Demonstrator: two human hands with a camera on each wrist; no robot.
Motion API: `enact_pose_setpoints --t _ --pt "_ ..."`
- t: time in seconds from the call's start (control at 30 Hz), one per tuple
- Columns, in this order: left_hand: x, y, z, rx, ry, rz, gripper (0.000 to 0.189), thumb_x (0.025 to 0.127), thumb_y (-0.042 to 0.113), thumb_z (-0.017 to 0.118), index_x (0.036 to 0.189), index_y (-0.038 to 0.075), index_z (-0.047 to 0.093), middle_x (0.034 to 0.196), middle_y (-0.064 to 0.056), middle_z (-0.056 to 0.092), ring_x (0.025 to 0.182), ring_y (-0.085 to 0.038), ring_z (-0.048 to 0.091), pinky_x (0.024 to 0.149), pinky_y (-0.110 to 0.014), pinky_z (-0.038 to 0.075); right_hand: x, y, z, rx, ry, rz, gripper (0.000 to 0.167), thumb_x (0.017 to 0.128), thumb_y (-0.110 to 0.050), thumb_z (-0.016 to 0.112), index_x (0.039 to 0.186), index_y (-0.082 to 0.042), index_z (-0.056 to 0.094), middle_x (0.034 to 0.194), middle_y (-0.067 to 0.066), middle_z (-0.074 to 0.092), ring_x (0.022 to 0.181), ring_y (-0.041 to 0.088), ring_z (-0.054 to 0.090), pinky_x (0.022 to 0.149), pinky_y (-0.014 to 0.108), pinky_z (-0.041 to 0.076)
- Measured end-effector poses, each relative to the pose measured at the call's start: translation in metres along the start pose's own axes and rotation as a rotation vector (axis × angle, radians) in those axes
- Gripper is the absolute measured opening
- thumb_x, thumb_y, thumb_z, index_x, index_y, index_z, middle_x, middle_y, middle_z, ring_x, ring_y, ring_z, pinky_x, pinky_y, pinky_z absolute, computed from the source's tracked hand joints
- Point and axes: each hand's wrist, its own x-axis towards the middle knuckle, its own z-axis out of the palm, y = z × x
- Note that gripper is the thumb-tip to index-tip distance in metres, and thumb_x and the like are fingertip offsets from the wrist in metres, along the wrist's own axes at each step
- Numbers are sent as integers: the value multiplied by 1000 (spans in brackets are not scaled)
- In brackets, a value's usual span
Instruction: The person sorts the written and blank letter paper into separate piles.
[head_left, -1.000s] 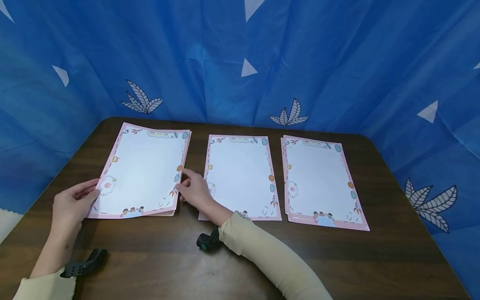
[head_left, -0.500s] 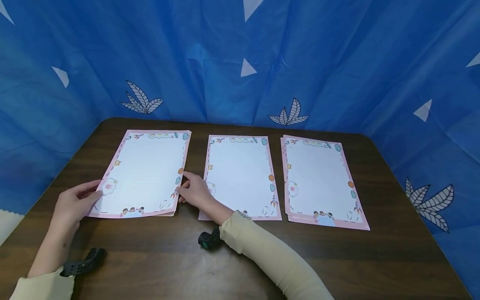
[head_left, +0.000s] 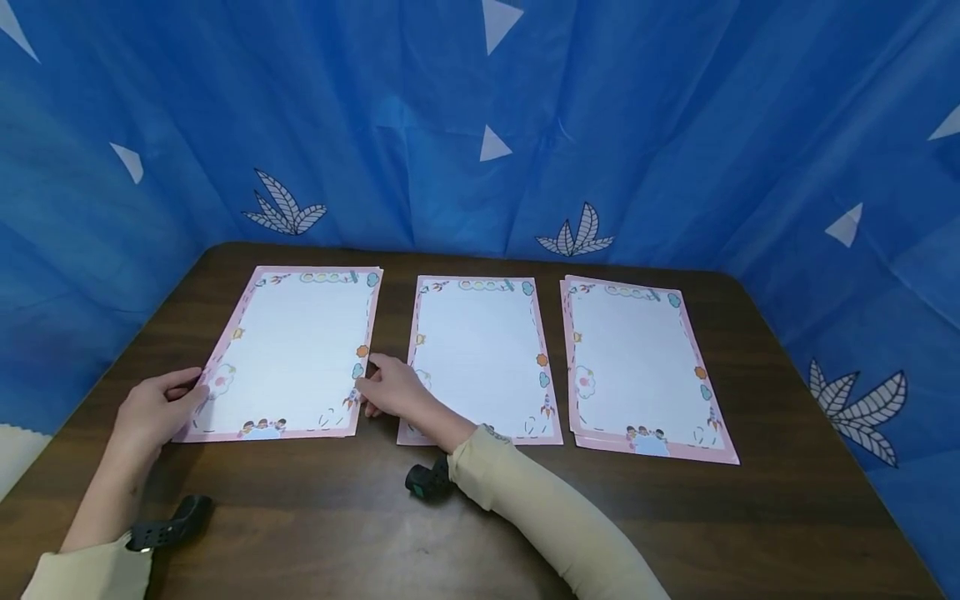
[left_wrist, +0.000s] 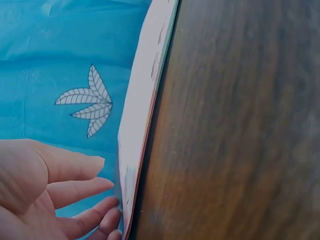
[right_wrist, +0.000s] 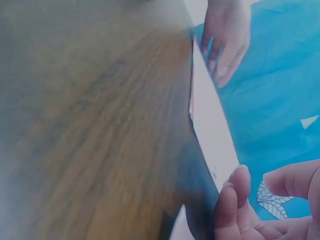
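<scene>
A stack of pink-bordered stationery paper point(head_left: 300, 358) lies at the left of the table, its white sheets printed with small cartoon figures. My left hand point(head_left: 153, 408) is at its left edge, fingertips right against the side. In the left wrist view, thumb and fingers point(left_wrist: 82, 192) are extended and spread apart beside the paper edge. My right hand point(head_left: 397, 387) meets the stack's right edge; the right wrist view shows bent fingertips point(right_wrist: 240, 182) at the side and the thumb standing apart. The sheets' edges lie nearly flush, with a thin offset at the top right.
A second sheet of the same paper point(head_left: 483, 354) lies in the middle, partly under my right forearm. Farther right is another stack point(head_left: 637, 367), slightly uneven at its left and lower edges. A blue curtain point(head_left: 450, 200) hangs behind the brown wooden table point(head_left: 780, 500).
The left stack's top sheet, earlier raised and skewed at its top left, has come down and lined up with those below. My left hand has shifted slightly right.
</scene>
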Motion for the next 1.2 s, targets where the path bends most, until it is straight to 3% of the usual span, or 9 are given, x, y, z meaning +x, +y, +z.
enact_pose_setpoints --t 0.13,0.3,0.47,0.67,0.8,1.07,1.2 --pt "-2 9 0 16 42 2 55 96 23 50 136 -11 35 121 -40 37 102 -50 38 69 -47 47 -12 7 -17 74 5 -59 51 93 -13 56 140 0 40 76 2 62 60 14 61 59 24 50" --pt "-8 29 5 -37 62 102 56 96 31 49 137 -6 40 125 -35 43 107 -46 40 71 -49 42 -32 14 -46 117 50 -97 47 93 -12 56 137 0 44 88 5 63 79 17 65 73 27 50" --pt "-12 61 18 -181 -52 202 55 98 31 48 138 -5 40 133 -31 42 121 -47 36 92 -60 33 -43 21 -73 62 141 -70 42 94 -14 56 133 -1 50 98 5 63 91 19 61 80 31 47" --pt "-11 96 43 -296 -194 260 54 98 30 50 139 -4 40 132 -23 48 127 -36 37 99 -42 34 -55 38 -103 52 223 -71 40 95 -11 54 133 1 50 108 10 64 105 23 58 87 34 46" --pt "-16 116 64 -368 -287 264 53 97 25 52 139 -5 39 133 -23 47 127 -35 38 102 -47 30 -67 51 -123 51 285 -44 41 95 -11 54 133 0 49 115 11 61 111 25 54 92 38 43" --pt "-26 135 98 -473 -467 291 51 97 18 50 137 -10 36 136 -26 42 124 -37 41 100 -45 33 -95 73 -153 48 356 -15 48 95 -11 51 139 0 39 134 19 46 124 33 40 101 48 31" --pt "-27 138 108 -534 -527 285 50 97 13 49 136 -15 33 138 -30 37 125 -38 39 98 -44 34 -104 80 -159 132 333 6 49 96 -11 47 141 3 33 138 22 40 127 34 36 102 48 29"
